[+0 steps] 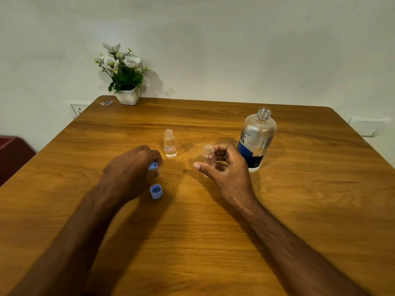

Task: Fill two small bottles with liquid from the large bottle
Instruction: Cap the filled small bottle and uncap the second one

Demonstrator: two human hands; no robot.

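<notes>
The large clear bottle (pixel 256 139) with a blue and white label stands uncapped at the right of the wooden table (pixel 310 199). One small clear bottle (pixel 170 143) stands open at the centre with liquid in it. My right hand (pixel 224 167) holds the second small bottle (pixel 208 153), also open, with curled fingers just left of the large bottle. My left hand (pixel 134 167) pinches a small blue cap (pixel 153 166). A second blue cap (pixel 156 191) lies on the table just below that hand.
A white pot of artificial flowers (pixel 126 77) stands at the table's far left corner, with a small wrapper (pixel 106 102) beside it. A dark red piece of furniture (pixel 12 154) sits off the left edge. Wall sockets flank the table.
</notes>
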